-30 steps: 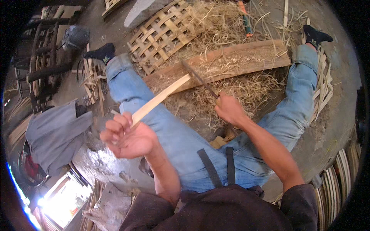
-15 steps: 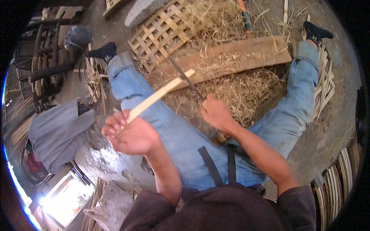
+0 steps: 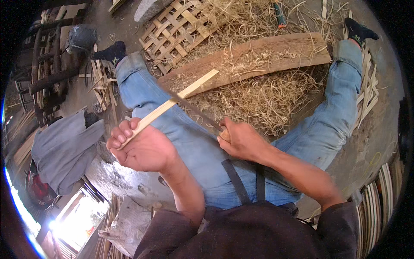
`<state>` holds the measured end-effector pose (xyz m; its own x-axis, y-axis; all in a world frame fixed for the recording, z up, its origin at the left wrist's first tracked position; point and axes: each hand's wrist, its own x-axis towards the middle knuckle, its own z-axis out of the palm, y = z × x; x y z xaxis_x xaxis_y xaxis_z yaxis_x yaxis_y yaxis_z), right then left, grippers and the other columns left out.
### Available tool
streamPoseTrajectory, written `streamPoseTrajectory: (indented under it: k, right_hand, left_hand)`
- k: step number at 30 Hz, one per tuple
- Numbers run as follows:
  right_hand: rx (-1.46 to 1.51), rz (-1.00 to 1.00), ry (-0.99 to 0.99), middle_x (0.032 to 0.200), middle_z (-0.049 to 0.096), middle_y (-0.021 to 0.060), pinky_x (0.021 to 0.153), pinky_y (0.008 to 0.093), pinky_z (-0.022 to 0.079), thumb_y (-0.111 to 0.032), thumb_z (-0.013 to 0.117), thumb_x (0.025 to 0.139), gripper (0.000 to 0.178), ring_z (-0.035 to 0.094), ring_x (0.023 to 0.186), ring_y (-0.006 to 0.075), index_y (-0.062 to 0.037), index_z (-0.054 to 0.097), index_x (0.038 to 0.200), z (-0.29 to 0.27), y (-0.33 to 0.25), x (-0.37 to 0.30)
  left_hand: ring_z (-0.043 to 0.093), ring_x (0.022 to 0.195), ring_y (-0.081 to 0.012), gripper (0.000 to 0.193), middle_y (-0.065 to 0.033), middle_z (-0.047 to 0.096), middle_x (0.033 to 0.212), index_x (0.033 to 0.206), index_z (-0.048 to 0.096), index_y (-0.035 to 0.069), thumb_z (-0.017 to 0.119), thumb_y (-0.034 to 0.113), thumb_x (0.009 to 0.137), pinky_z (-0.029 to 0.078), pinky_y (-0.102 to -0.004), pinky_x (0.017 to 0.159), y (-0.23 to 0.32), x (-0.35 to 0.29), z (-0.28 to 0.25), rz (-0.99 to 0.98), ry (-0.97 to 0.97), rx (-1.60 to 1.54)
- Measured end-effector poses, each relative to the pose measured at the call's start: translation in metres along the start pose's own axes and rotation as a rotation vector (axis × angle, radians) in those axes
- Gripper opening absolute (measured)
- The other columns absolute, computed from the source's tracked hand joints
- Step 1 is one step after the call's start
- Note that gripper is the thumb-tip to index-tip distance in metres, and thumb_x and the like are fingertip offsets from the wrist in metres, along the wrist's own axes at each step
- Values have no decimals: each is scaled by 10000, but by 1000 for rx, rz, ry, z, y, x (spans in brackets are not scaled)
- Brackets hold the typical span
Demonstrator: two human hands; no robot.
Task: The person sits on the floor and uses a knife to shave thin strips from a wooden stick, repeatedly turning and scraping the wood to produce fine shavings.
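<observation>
My left hand (image 3: 140,149) is closed around the lower end of a pale, flat bamboo strip (image 3: 194,87), which slants up and away to the right over my left leg. In my right hand (image 3: 241,137) is a knife (image 3: 198,113), gripped by its wooden handle. The narrow dark blade points up to the left and crosses the strip near its middle. Whether the edge presses into the strip or only rests against it, I cannot tell. Beyond the strip's far end lies a long wooden plank (image 3: 276,55) strewn with shavings.
Curly shavings (image 3: 276,99) heap around the plank between my outstretched legs. A woven lattice panel (image 3: 174,32) lies at the far left, with a grey stone (image 3: 148,9) beside it. A dark-handled tool (image 3: 280,16) rests in the far shavings. Strips (image 3: 367,88) lie beside my right leg.
The knife has slid down the strip, from near its far end to about its middle, as my right hand drew back toward me. My left hand has shifted slightly left, still holding the strip.
</observation>
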<state>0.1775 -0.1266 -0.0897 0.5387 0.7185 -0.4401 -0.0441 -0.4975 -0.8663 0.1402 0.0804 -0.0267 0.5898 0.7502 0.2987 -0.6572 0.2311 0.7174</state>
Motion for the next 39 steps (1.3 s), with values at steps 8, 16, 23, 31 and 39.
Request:
streamPoseTrajectory:
  k: [8, 16, 23, 31, 39]
  right_hand:
    - [-207, 164, 134, 764, 628, 308, 703, 506, 524, -204, 528, 833, 332, 641, 743, 460, 101, 506, 962, -11, 69, 41]
    - [-193, 120, 250, 781, 637, 286, 700, 513, 524, -165, 538, 817, 286, 652, 755, 439, 89, 519, 947, -25, 65, 52]
    - [93, -60, 188, 756, 619, 288, 623, 492, 524, -230, 597, 857, 372, 642, 723, 447, 34, 482, 1092, 26, -37, 23]
    - [4, 136, 210, 728, 625, 282, 643, 512, 509, -207, 624, 843, 373, 636, 716, 451, 51, 495, 1079, 14, 2, 43]
    - [-103, 209, 120, 752, 646, 274, 665, 518, 524, -168, 582, 800, 364, 646, 717, 457, 95, 484, 1031, -9, 29, 61]
  left_hand:
    - [492, 767, -116, 172, -1, 498, 788, 812, 525, 102, 509, 209, 946, 434, -299, 755, -8, 19, -2, 19, 64, 24]
    - [526, 778, -119, 225, 17, 522, 848, 858, 517, 118, 588, 309, 955, 472, -305, 729, -6, 22, 1, 60, 283, 265]
    - [619, 919, -184, 305, -15, 570, 966, 1017, 462, 113, 573, 390, 954, 543, -303, 745, -13, 27, 7, 208, 343, 589]
    - [591, 794, -134, 284, 1, 540, 853, 986, 437, 136, 513, 409, 982, 538, -313, 751, -22, 23, 18, 268, 268, 596]
    - [437, 649, -59, 302, 54, 409, 700, 881, 459, 167, 457, 445, 1000, 418, -275, 713, -15, 22, 10, 112, 172, 269]
